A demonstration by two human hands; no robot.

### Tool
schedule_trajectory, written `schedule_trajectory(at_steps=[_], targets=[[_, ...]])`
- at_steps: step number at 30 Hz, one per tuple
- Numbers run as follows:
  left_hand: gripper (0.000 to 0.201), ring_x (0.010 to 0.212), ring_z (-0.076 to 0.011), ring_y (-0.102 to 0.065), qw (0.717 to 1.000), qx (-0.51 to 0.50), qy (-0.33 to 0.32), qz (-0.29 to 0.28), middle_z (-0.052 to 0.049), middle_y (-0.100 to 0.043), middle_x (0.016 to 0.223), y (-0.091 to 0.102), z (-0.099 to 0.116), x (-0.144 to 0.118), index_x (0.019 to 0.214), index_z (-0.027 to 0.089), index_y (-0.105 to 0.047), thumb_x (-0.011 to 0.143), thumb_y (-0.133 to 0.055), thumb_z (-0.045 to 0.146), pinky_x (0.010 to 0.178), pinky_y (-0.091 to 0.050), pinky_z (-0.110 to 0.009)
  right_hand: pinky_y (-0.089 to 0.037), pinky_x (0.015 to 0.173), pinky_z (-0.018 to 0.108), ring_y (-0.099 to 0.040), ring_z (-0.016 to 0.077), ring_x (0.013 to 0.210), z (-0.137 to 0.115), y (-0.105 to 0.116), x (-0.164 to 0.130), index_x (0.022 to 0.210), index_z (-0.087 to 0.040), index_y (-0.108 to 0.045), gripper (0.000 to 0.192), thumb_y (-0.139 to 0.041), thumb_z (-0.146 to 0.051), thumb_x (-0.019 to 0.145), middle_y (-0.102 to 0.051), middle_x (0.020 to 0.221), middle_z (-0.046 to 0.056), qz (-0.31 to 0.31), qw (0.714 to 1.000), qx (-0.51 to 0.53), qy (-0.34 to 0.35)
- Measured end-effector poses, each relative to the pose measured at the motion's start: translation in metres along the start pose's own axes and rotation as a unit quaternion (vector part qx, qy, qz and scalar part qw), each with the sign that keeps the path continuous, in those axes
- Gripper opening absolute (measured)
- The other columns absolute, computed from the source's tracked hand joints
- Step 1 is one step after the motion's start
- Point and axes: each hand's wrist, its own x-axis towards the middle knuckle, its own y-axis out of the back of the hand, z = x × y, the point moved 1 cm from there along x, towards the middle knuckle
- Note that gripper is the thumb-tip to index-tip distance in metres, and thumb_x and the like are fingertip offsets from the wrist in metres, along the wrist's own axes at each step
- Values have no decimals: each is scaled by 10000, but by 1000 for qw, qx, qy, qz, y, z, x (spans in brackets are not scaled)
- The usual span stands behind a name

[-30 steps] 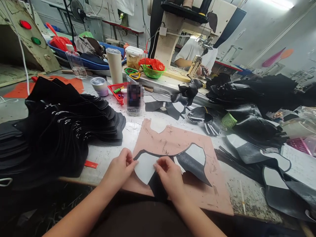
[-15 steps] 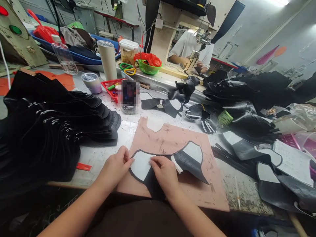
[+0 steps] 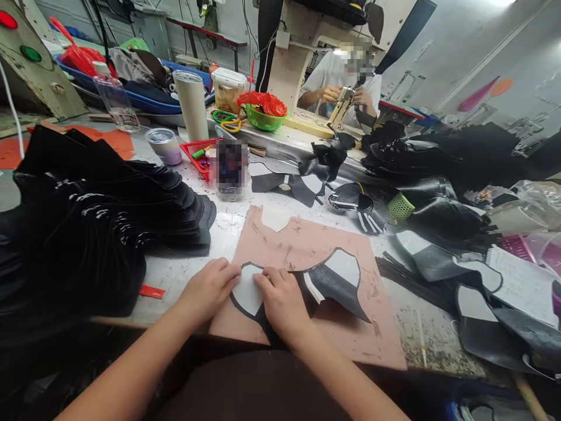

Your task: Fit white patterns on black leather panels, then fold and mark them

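Note:
A black leather piece (image 3: 339, 287), cut like a shoe upper with a white patch at each end, lies on a pink board (image 3: 350, 345). My left hand (image 3: 209, 290) is closed, thumb and fingers together at the left rim of the piece. Across its left half lies my right hand (image 3: 284, 304), fingers bent and thumb against the white patch (image 3: 249, 290). Under my right hand part of the leather is hidden. A narrow white strip (image 3: 313, 287) crosses the piece right of that hand, and the right end curls slightly up.
A tall stack of black pieces (image 3: 96, 216) stands left. Farther back are a red basket (image 3: 193, 151), a clear container (image 3: 230, 192), a tumbler (image 3: 191, 108) and a cup (image 3: 164, 146). More leather parts (image 3: 491, 327) and a notebook (image 3: 521, 286) lie right. Beyond, a person (image 3: 324, 88) sits behind a sewing machine (image 3: 284, 64).
My right hand has shifted slightly left and turned flatter over the leather, with its thumb on the white patch. My left fingers have bent closer over the edge. The person behind raised both hands.

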Motion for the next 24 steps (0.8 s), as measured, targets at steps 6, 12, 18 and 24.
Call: schedule_trajectory(at_steps=[6, 12, 18, 24], targets=[[253, 704, -152, -461, 996, 31, -82, 16, -17, -477, 745, 2, -17, -6, 956, 278, -662, 828, -446, 241, 653, -384, -264, -353, 785, 390, -490, 253, 984, -5, 19, -12, 1043, -276, -576, 264, -575, -350, 789, -534, 1183, 97, -91, 994, -9, 56], [275, 694, -171, -489, 996, 45, -59, 47, -29, -521, 733, 5, -6, -7, 816, 241, -670, 832, -398, 275, 646, -400, -283, -420, 815, 360, -560, 213, 964, 17, 59, -45, 854, -230, -651, 154, -526, -177, 780, -536, 1220, 82, -70, 997, 40, 8], [283, 709, -195, -541, 992, 86, -18, 88, -44, -556, 747, 7, -2, -9, 717, 213, -614, 804, -346, 233, 642, -432, -303, -487, 525, 287, -657, 192, 635, 55, 65, -56, 1196, -291, -529, 562, -444, -22, 709, -503, 1277, 118, -91, 984, -79, -130], [245, 755, -217, -591, 972, 138, 4, 190, -72, -606, 844, 9, -24, -21, 768, 208, -599, 741, -355, 222, 662, -466, -325, -516, 653, 252, -661, 178, 819, 70, 87, -51, 977, -242, -652, 320, -411, -113, 810, -664, 1053, 49, 117, 984, -73, -113]])
